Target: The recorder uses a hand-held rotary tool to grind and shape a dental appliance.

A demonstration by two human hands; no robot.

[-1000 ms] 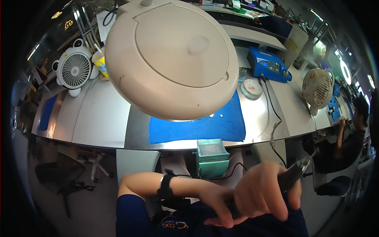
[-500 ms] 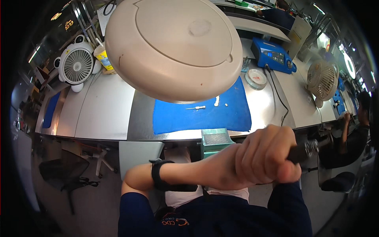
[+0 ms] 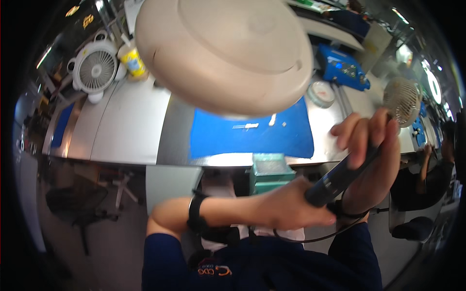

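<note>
In front of my right side I hold a dark cylindrical handpiece [image 3: 337, 180] with a thin cable, tilted up to the right. My left hand [image 3: 291, 203] closes round its lower end, the fingers partly hidden. Curled over its upper part are the fingers of my right hand [image 3: 371, 145], blurred by motion. On the bench beyond lies a blue cloth [image 3: 252, 143]. A small slim tool with a white end [image 3: 246, 126] and little white pieces [image 3: 272, 120] rest on it.
A large beige lamp head [image 3: 223, 63] hangs over the cloth and hides its far part. A green box [image 3: 269, 165] stands at the bench's front edge. Around are a blue control unit [image 3: 343, 68], a round dish [image 3: 321, 94], two fans [image 3: 96, 70] and a yellow cup [image 3: 132, 60].
My right hand has come into sight on the upper part of the handpiece. The handpiece, earlier largely covered by my left fist, now shows more of its length; my left hand has shifted left.
</note>
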